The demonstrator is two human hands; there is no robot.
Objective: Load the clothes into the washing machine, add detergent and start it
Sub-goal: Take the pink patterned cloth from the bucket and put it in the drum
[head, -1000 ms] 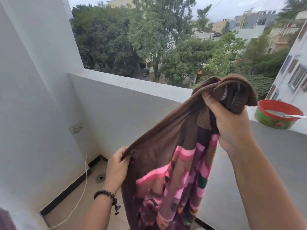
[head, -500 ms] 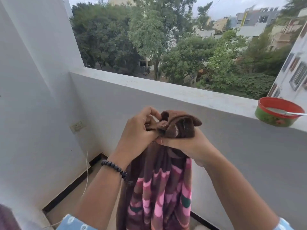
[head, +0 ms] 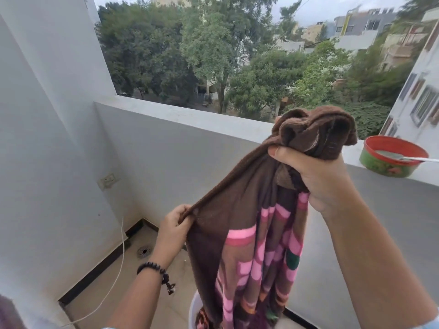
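Head view gives me the balcony parapet wall [head: 190, 148] across the whole middle, its ledge [head: 180, 112] running rightwards behind my hands, with bare floor [head: 166, 305] below in the corner. Largest thing in hand is the brown and pink towel [head: 251, 233], hanging long from up high down into a white tub [head: 193, 309] at the bottom edge, where more cloth seems to lie. My right hand [head: 318, 176] has its fingers closed tight around the bunched top of the towel, raised to ledge height; my left hand [head: 174, 230] pinches the towel's side edge lower down, stretching it taut between the two. No washing machine shows here, so loading is not yet done. I judge the main risk to be the bunched top swinging right: a red-rimmed bowl [head: 392, 157] with a spoon [head: 408, 159] sits on the ledge near my right hand, and a sweep of cloth could knock it over the edge. A white cable [head: 120, 264] trails down the left wall across the floor, so the hanging tail could snag it. Open room lies left and down, between wall and tub.
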